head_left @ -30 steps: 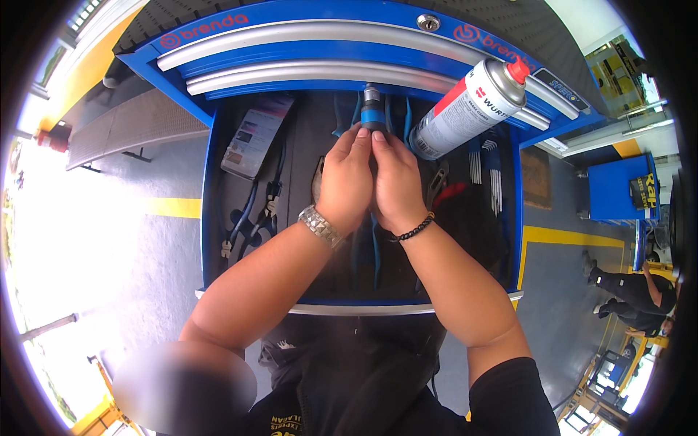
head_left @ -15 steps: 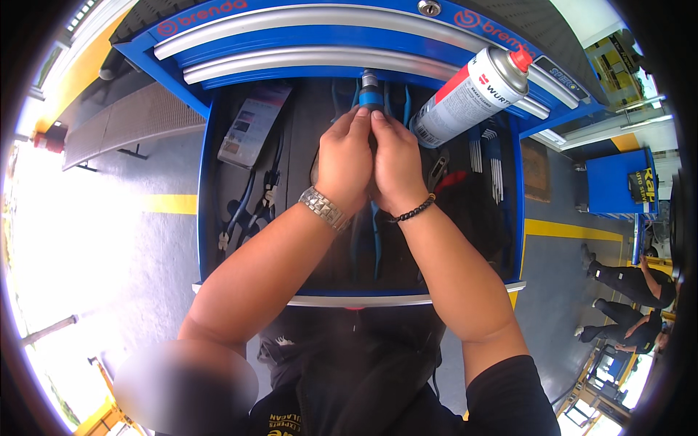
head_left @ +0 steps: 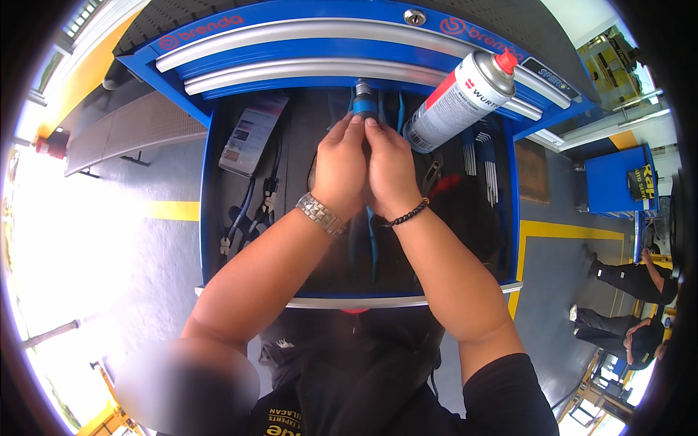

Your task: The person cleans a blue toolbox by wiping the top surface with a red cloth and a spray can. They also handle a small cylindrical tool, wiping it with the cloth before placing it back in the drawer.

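My left hand [head_left: 340, 163], with a metal watch at the wrist, and my right hand [head_left: 391, 163], with a dark beaded bracelet, are pressed together above the open drawer [head_left: 320, 269]. Both are closed around a dark cylindrical tool [head_left: 363, 106] with a blue band and a silver tip. The tip points away from me, toward the cabinet front. My palms hide its lower part, so its exact kind does not show. Right of my hands a white, red and grey spray can [head_left: 452, 109] with a red cap stands in the drawer, appearing tilted.
Blue-handled pliers [head_left: 251, 211] and a flat package [head_left: 251, 138] lie at the drawer's left. Hex keys [head_left: 481, 160] lie at the right, near a dark cloth-like heap [head_left: 458, 218]. Two people are at the far right, beyond a blue cabinet [head_left: 618, 182].
The view has shifted slightly. My hands stay together around the cylindrical tool, with little change in grip. At the far right, the people's legs have moved.
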Demonstrator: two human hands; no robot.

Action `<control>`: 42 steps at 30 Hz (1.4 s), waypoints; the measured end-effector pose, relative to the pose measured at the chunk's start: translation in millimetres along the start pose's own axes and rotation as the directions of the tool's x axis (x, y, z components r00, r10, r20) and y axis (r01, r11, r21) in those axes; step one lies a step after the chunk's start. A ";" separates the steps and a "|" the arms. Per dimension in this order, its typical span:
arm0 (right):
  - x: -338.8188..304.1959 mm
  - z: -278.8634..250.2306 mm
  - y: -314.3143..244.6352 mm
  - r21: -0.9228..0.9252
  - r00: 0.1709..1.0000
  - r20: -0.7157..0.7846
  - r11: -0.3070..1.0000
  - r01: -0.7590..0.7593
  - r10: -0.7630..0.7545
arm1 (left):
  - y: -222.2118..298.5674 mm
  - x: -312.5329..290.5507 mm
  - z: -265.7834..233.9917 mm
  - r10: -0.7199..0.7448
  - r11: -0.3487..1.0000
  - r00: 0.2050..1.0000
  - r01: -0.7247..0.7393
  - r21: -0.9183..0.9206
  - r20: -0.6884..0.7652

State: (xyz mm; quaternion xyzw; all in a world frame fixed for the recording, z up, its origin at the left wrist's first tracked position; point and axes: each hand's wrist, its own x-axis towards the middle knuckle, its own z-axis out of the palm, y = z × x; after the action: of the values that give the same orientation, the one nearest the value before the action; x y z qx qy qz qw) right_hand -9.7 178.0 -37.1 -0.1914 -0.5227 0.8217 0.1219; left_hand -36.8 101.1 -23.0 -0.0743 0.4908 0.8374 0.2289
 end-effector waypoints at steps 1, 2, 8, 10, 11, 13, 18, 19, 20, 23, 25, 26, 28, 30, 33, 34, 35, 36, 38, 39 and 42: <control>0.1 0.2 -2.5 -0.008 1.000 0.005 1.000 -0.012 0.013 | 1.0 -1.5 2.6 0.010 1.000 1.000 -0.010 -0.025 0.007; -0.9 0.0 -2.6 0.002 1.000 0.001 1.000 -0.017 0.017 | 3.0 -3.5 5.7 0.021 0.999 1.000 -0.020 -0.049 0.014; -4.3 6.5 -9.5 -0.004 0.999 -0.013 0.999 -0.039 0.038 | 5.6 -1.2 5.0 0.024 1.000 0.998 -0.023 -0.016 0.050; -0.8 4.5 -10.3 -0.097 0.999 -0.018 0.994 -0.048 0.046 | 8.9 -1.8 5.1 0.011 1.000 0.998 -0.011 0.011 0.055; -0.6 4.5 -9.9 -0.069 1.000 0.005 0.998 -0.007 0.008 | 9.5 -2.9 6.3 0.010 1.000 0.998 -0.011 0.010 0.057; 0.4 6.5 -9.9 -0.012 0.996 0.054 0.997 0.075 -0.074 | 11.5 -4.0 8.6 0.015 1.000 0.998 -0.015 0.006 0.060; 0.6 4.2 -6.8 0.078 0.990 0.109 0.993 0.084 -0.092 | 9.7 -4.9 4.8 0.036 0.999 0.996 -0.039 0.023 0.086; 0.6 3.7 -6.8 0.092 0.989 0.110 0.992 0.086 -0.096 | 9.7 -6.1 6.0 0.045 0.999 0.994 -0.047 0.014 0.095; 1.2 3.3 -7.3 0.104 0.990 0.110 0.992 0.076 -0.087 | 10.2 -6.9 7.6 0.053 0.998 0.994 -0.056 0.026 0.091; 0.8 2.0 -9.8 0.124 0.991 0.122 0.991 0.047 -0.062 | 12.6 -10.3 10.9 0.062 0.996 0.995 -0.066 0.052 0.077; 3.3 2.6 -13.9 0.121 0.987 0.150 0.992 0.036 -0.054 | 14.8 -8.2 12.0 0.055 0.996 0.996 -0.059 0.063 0.068; 3.4 3.6 -15.2 0.125 0.989 0.137 0.992 0.028 -0.046 | 15.0 -7.4 12.4 0.056 0.995 0.996 -0.061 0.076 0.066; 3.4 6.1 -16.7 0.136 0.993 0.113 0.991 0.016 -0.031 | 15.1 -6.0 12.7 0.062 0.992 0.996 -0.068 0.102 0.063; 3.2 6.3 -15.7 0.137 0.994 0.109 0.990 0.012 -0.027 | 13.5 -6.7 13.0 0.070 0.992 0.996 -0.075 0.105 0.056; 3.1 5.8 -16.8 0.117 0.993 0.113 0.993 0.019 -0.032 | 13.9 -6.8 13.7 0.070 0.993 0.996 -0.075 0.087 0.061; 3.1 6.1 -16.5 0.109 0.992 0.118 0.994 0.023 -0.036 | 14.1 -6.5 12.8 0.070 0.994 0.995 -0.075 0.078 0.064; 1.9 6.5 -16.2 0.125 0.993 0.116 0.992 0.015 -0.030 | 14.1 -6.7 12.0 0.066 0.994 0.996 -0.070 0.078 0.059; 0.1 7.0 -15.7 0.140 0.993 0.115 0.990 0.007 -0.023 | 13.7 -7.2 11.2 0.061 0.995 0.997 -0.065 0.078 0.053; 1.0 4.5 -14.8 0.145 0.993 0.110 0.989 0.015 -0.031 | 11.6 -6.4 12.0 0.063 0.995 0.996 -0.067 0.069 0.057; 2.4 2.4 -12.9 0.137 0.993 0.108 0.990 0.028 -0.043 | 10.4 -5.6 12.3 0.071 0.995 0.995 -0.075 0.062 0.063; 1.9 5.8 -15.6 0.144 0.994 0.100 0.989 0.020 -0.035 | 10.5 -2.1 10.6 0.075 0.995 0.994 -0.079 0.056 0.077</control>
State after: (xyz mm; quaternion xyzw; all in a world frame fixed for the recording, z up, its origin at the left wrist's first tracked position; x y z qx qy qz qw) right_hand -14.0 180.7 -21.2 -0.1326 -0.4706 0.8641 0.1199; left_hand -38.7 105.2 -8.6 -0.0171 0.5087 0.8331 0.2166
